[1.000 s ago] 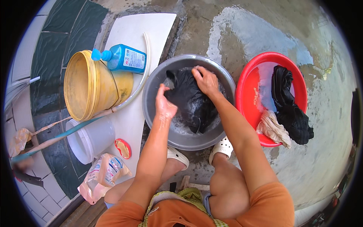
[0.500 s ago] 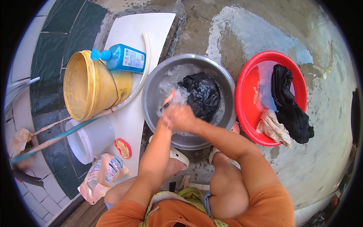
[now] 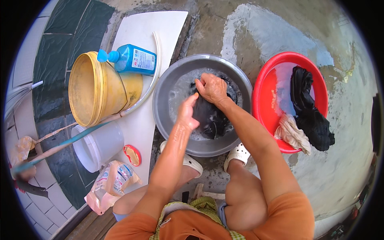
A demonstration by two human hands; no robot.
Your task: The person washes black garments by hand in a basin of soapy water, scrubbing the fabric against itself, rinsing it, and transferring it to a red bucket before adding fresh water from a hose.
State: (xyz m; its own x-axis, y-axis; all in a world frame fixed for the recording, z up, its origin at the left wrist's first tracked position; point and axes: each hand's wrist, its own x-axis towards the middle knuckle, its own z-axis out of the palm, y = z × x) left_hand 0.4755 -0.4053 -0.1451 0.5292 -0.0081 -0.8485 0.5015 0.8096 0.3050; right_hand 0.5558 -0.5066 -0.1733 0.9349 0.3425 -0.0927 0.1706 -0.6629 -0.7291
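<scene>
A grey basin (image 3: 161, 86) holds sudsy water and a dark wet cloth (image 3: 212, 116), partly under the surface. My right hand (image 3: 212, 89) is over the far middle of the basin, fingers curled down and closed on a bit of the black cloth. Just left of it and nearer to me, my left hand (image 3: 187, 113) has its fingers stretched out and its thumb apart. Its fingertips are close to the black cloth at the right hand; whether they touch it I cannot tell.
At right stands a red basin (image 3: 267, 94) with water, black clothing (image 3: 308, 108) and a beige cloth (image 3: 293, 134) over its rim. At left are a yellow bucket (image 3: 116, 90), a blue bottle (image 3: 138, 60), a hose (image 3: 150, 94), a white bucket (image 3: 106, 144), a red lid (image 3: 132, 155) and a pink bag (image 3: 112, 184).
My hands were together over the basin's near left; now they are apart. The right hand has gone farther and to the right; the black cloth has sunk lower and spread in the water.
</scene>
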